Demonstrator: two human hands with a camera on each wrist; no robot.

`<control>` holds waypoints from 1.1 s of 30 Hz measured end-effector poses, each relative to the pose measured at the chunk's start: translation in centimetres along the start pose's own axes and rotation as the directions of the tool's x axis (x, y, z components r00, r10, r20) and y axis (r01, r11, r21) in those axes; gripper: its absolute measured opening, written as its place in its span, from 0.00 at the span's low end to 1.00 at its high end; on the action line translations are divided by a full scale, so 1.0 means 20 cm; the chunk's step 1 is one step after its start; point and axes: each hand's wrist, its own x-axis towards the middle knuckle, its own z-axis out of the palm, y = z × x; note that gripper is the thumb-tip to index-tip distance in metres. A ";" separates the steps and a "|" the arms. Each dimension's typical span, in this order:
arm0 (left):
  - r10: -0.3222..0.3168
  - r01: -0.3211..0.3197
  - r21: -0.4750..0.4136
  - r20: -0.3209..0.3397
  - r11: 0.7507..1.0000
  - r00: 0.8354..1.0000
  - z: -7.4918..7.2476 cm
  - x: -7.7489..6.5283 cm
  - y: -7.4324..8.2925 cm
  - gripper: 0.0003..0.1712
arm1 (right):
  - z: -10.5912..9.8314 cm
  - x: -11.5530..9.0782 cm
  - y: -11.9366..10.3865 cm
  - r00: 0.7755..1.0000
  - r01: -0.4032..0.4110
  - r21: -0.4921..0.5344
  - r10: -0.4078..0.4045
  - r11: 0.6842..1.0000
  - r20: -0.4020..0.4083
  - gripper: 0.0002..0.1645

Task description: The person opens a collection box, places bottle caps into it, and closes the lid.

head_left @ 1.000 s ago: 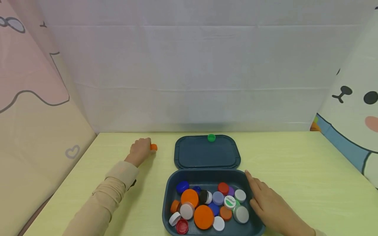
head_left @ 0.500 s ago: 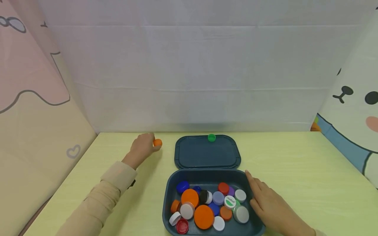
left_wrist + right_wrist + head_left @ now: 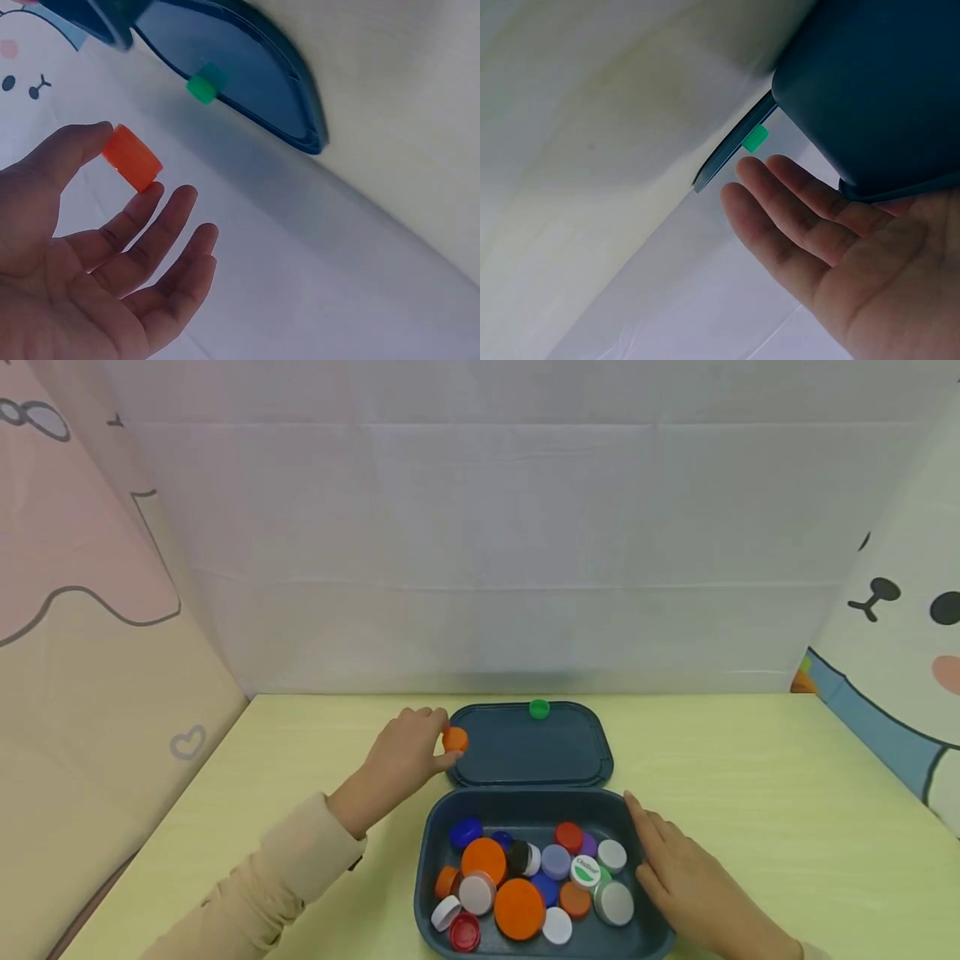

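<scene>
My left hand [image 3: 401,760] pinches an orange bottle cap [image 3: 454,740] between thumb and fingertip, over the left edge of the dark blue lid [image 3: 532,747]. In the left wrist view the same cap [image 3: 133,158] shows its ribbed side, with the other fingers spread loosely. My right hand [image 3: 690,881] rests along the right rim of the dark blue box [image 3: 525,802], fingers straight. From the right wrist, that hand [image 3: 832,247] lies against the box's outer wall [image 3: 877,90]. Inside the box lie several caps, among them a big orange cap [image 3: 519,909] and a red cap [image 3: 464,932].
A green cap [image 3: 539,709] sits at the far edge of the lid, which lies flat behind the box. The pale yellow table [image 3: 750,777] ends at a white cloth backdrop [image 3: 525,527], with printed cloth panels at both sides.
My left hand has carried the orange cap from the far left of the table rightward to the lid's left edge. The right hand has stayed at the box rim.
</scene>
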 end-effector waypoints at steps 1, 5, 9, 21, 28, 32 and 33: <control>0.022 -0.022 0.005 -0.004 1.000 1.000 -0.01 -0.01 0.03 0.20 | 0.00 0.00 0.00 1.000 -0.003 0.001 0.003 1.000 0.003 0.41; 0.097 -0.097 0.023 -0.015 0.995 0.995 -0.02 -0.05 0.13 0.19 | 0.00 0.00 0.00 1.000 0.002 0.001 -0.002 1.000 -0.001 0.41; 0.146 -0.146 0.047 0.001 0.988 0.989 -0.02 -0.09 0.19 0.20 | -0.01 0.00 0.00 1.000 0.009 -0.006 -0.009 1.000 -0.009 0.41; 0.198 -0.210 0.193 0.078 0.958 0.977 0.06 -0.19 0.27 0.23 | -0.01 0.01 -0.01 1.000 0.011 0.002 -0.011 1.000 -0.014 0.41; 0.201 -0.223 0.207 0.121 0.953 0.972 0.08 -0.23 0.30 0.23 | -0.01 0.01 -0.01 1.000 -0.005 0.005 0.005 1.000 0.003 0.41; 0.196 -0.221 0.210 0.131 0.953 0.972 0.10 -0.24 0.31 0.22 | -0.01 0.00 -0.01 1.000 -0.003 0.003 0.003 1.000 -0.001 0.41; 0.196 -0.222 0.221 0.131 0.950 0.972 0.10 -0.24 0.31 0.22 | -0.01 0.00 -0.01 1.000 -0.002 0.003 0.002 1.000 -0.002 0.41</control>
